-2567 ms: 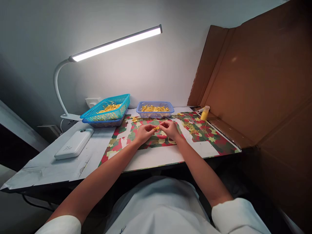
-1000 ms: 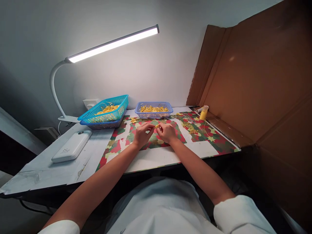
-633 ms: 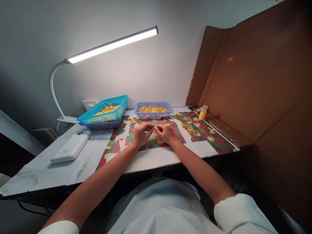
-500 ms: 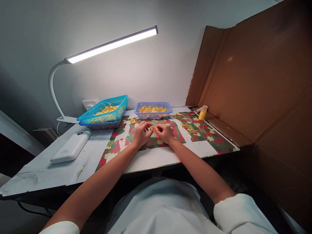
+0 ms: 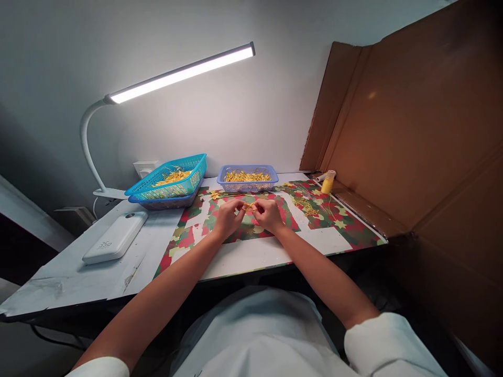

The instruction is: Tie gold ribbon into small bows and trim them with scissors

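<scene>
Between my two hands is a small golden-yellow strip or cord (image 5: 249, 207), too small to make out its kind. My left hand (image 5: 228, 218) pinches its left end between thumb and fingers. At the other end my right hand (image 5: 269, 215) pinches it in the same way. Both hands are over the patterned red and green sheet (image 5: 291, 214) on the table. Just beyond them lie thin golden strands (image 5: 220, 195). A tangle of fine golden cord (image 5: 305, 206) rests on the sheet to the right of my right hand.
A purple basket (image 5: 247, 186) of golden pieces stands at the back. Left of it, a turquoise basket (image 5: 200, 166) sits on a blue one. A white power bank (image 5: 113, 238), a lit lamp (image 5: 181, 73), a yellow bottle (image 5: 327, 183) and cardboard (image 5: 412, 115) surround the work area.
The fingers of my left hand have closed down from a more raised, spread pose. The golden piece looks flatter and straighter between the hands. My right hand has hardly moved.
</scene>
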The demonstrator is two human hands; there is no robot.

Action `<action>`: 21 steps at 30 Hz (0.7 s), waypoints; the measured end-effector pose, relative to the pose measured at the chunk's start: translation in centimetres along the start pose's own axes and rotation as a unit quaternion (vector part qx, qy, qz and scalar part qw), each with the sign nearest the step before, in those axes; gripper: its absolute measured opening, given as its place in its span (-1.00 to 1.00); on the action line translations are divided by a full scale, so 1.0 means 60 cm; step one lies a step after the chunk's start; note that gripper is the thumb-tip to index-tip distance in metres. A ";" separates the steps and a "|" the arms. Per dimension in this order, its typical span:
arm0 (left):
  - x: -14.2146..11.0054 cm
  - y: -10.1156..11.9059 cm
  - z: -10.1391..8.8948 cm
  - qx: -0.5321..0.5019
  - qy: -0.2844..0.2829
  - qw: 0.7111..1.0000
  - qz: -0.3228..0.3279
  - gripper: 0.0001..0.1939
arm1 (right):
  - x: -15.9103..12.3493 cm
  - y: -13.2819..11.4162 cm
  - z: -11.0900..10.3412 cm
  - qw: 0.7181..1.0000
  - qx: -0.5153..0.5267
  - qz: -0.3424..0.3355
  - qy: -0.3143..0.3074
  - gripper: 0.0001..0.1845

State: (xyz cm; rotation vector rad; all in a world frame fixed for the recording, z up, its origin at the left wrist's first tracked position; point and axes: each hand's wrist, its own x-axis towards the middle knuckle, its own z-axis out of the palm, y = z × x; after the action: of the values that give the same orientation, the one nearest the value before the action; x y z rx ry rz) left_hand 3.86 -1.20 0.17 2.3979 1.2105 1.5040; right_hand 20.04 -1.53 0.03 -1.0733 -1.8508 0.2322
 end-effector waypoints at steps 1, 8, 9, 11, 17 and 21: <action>0.000 0.001 -0.001 -0.007 -0.003 1.000 -0.004 -0.86 | 0.000 0.000 0.000 1.000 0.001 0.000 -0.003 -0.80; 0.001 0.003 -0.005 -0.016 -0.014 1.000 0.007 -0.87 | -0.002 0.000 0.000 1.000 0.002 -0.012 -0.009 -0.79; 0.001 0.003 -0.005 -0.014 -0.015 1.000 0.007 -0.86 | -0.003 0.000 0.000 1.000 0.000 -0.016 -0.010 -0.79; 0.001 0.001 -0.004 -0.012 -0.019 1.000 0.009 -0.86 | -0.002 -0.001 0.001 1.000 -0.002 -0.021 -0.009 -0.80; 0.000 0.001 -0.002 -0.013 -0.020 1.000 -0.017 -0.87 | -0.002 -0.001 0.001 1.000 0.027 -0.004 0.012 -0.80; 0.001 -0.001 -0.004 -0.041 -0.019 0.998 -0.046 -0.86 | -0.002 0.000 0.001 0.999 0.041 0.009 0.007 -0.81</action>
State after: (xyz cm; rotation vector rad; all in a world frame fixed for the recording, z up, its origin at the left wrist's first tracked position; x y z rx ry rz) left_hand 3.66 -1.21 0.35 2.2746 1.2094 1.4464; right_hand 20.00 -1.62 -0.08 -1.0321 -1.8045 0.3072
